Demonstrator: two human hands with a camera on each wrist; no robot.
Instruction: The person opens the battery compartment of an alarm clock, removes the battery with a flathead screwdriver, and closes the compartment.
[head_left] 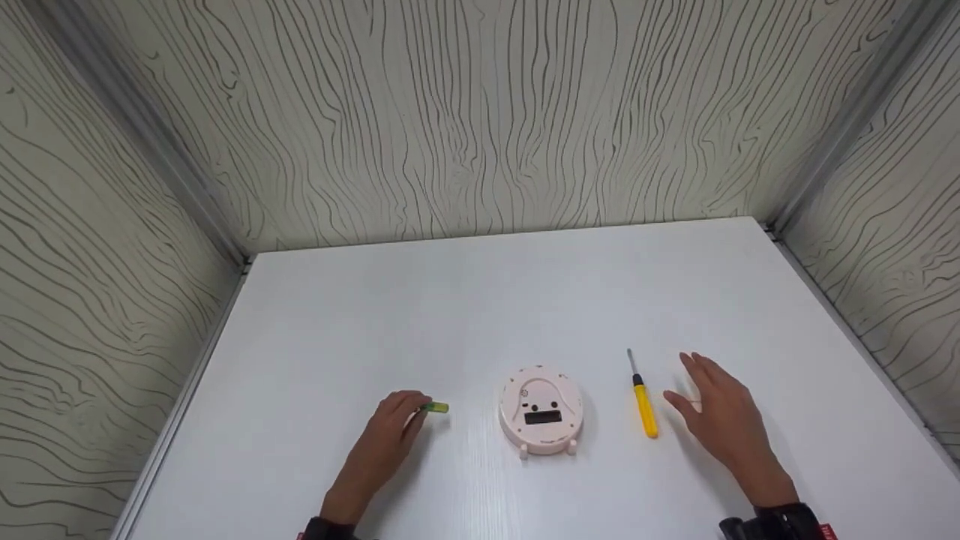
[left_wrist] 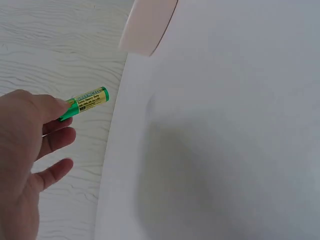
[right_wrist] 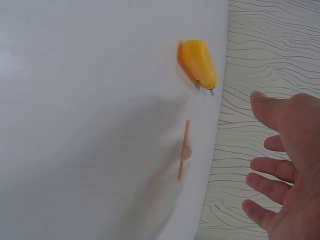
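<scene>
My left hand point(head_left: 386, 424) pinches a green and yellow battery point(left_wrist: 90, 101) between thumb and fingers, held above the table left of the clock. A round pale pink clock point(head_left: 541, 397) lies face down, its two small feet toward me and its dark battery slot uncovered. My right hand point(head_left: 724, 412) is spread over the table on the right and holds nothing. Beside it lies a screwdriver point(head_left: 645, 411) with a yellow handle, its tip pointing away from me. Under the right hand, a thin pinkish piece with a rounded tab point(right_wrist: 186, 151) rests on the table.
The white table point(head_left: 420, 307) is enclosed by wood-grain patterned panels point(head_left: 465, 120) at the back and both sides. Grey metal posts point(head_left: 142, 112) stand at the corners. Each wrist wears a black strap point(head_left: 787, 521).
</scene>
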